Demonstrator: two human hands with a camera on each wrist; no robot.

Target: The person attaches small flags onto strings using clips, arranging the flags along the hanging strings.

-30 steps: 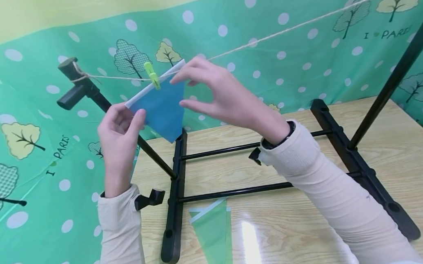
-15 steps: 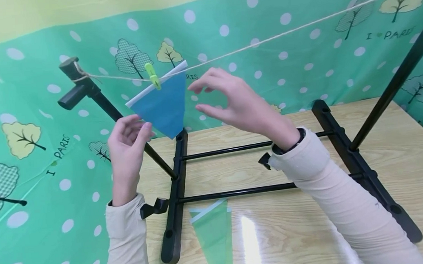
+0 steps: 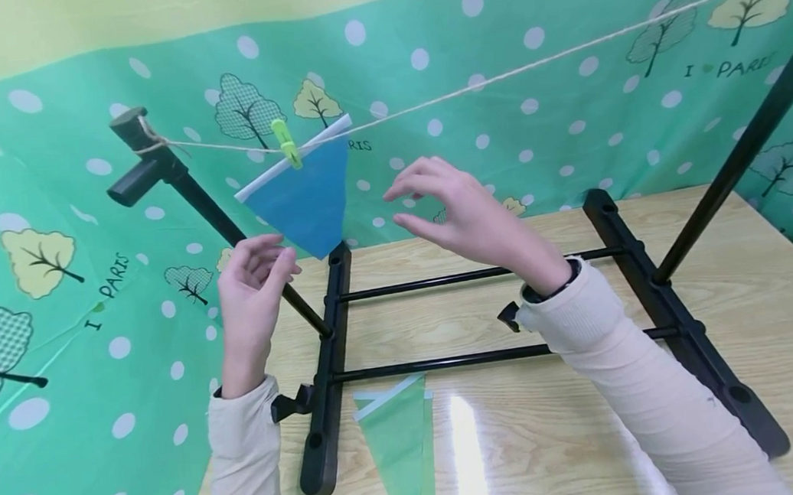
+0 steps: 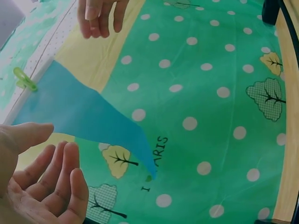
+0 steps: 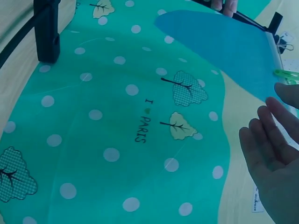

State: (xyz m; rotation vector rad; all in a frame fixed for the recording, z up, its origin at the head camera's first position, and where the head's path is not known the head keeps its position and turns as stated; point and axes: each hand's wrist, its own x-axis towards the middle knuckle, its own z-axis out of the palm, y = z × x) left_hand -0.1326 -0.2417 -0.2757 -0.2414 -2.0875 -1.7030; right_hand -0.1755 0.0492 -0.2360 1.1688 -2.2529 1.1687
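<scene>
A blue triangular pennant (image 3: 306, 196) with a white top edge hangs from the string (image 3: 468, 89), held there by a green clothespin (image 3: 286, 143). My left hand (image 3: 257, 303) is just below and left of the pennant, fingers loosely bent, holding nothing. To the right of it, apart from the pennant, my right hand (image 3: 459, 212) hovers with thumb and fingers spread and nothing between them. In the left wrist view the pennant (image 4: 88, 112) dangles beyond the thumb, point down. Two green pennants (image 3: 399, 439) lie overlapped on the table, their lower ends cut off by the frame.
A black stand with a left post (image 3: 207, 203), a right post (image 3: 742, 147) and crossbars (image 3: 439, 363) stands on the wooden table (image 3: 533, 430). The string is tied to the left post's top. Behind hangs a green dotted cloth (image 3: 557, 167) printed with trees.
Both hands have come away from the blue pennant, the left down and to the right, the right down and to the right. The pennant stays hanging from the string.
</scene>
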